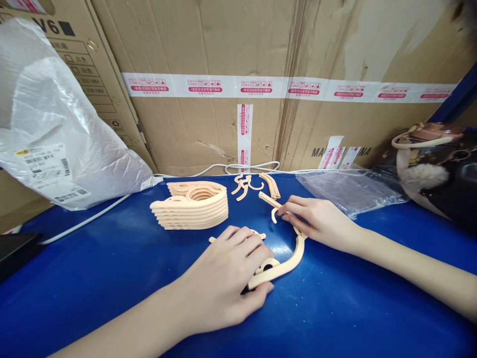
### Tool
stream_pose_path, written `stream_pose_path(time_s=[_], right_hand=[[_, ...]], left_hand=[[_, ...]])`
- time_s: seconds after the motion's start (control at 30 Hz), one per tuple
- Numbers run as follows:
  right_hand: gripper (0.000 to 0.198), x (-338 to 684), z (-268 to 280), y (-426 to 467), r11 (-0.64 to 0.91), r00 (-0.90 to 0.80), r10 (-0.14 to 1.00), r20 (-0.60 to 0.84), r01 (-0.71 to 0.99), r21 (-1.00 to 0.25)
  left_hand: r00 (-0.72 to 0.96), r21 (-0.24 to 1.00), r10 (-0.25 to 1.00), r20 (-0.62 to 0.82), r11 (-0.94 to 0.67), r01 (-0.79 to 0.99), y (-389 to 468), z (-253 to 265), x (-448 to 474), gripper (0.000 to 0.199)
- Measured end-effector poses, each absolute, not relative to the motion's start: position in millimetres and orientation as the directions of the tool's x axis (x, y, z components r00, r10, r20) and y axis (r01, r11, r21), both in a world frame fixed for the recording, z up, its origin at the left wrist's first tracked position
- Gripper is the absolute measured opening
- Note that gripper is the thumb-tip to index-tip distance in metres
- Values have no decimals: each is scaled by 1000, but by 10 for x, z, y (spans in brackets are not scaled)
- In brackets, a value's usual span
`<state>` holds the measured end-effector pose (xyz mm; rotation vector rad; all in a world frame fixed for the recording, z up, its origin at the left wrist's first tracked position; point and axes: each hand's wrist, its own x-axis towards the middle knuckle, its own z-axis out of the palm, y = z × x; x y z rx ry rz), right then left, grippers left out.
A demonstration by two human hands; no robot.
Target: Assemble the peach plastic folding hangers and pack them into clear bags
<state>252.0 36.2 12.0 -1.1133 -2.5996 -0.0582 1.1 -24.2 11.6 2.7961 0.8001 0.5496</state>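
On the blue tabletop, my left hand (227, 273) is closed around one end of a cream plastic folding hanger (290, 264), its thumb along the near edge. My right hand (316, 219) pinches at the hanger's far end, where a small hook (274, 216) and a straight arm piece (269, 200) stick out beyond the fingertips. My fingers cover part of the joint there. Behind my left hand stands a neat stack of folded cream hangers (190, 211). Several loose hooks (246, 186) and a few curved arm pieces (271, 185) lie near the back edge.
Cardboard boxes (208, 40) form a wall behind the table. A white plastic parcel bag (63, 114) leans at the left, above a dark object (18, 253). A white cable (208, 170) runs along the back. Clear plastic bags (354, 191) and a black handbag (447, 184) occupy the right.
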Motion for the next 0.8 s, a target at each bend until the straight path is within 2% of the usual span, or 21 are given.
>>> stream_pose_path(time_s=[0.17,0.3,0.53,0.8], right_hand=[[26,2504,143,325,800,-765,587,265,598,-46],[29,2493,160,294,844,-813,526,250,535,-35],[29,2488,149,261,863,-839,494,226,504,-16],[26,2426,166,166,880,-859,464,217,475,-1]], left_hand=[[754,175,563,339,-825,537,-192,92,-32,25],[749,126,551,368,-828,547,-156,66,-29,21],[745,111,550,377,-826,553,-147,76,-21,19],[778,139,539,323,-840,524,-214,136,-21,22]])
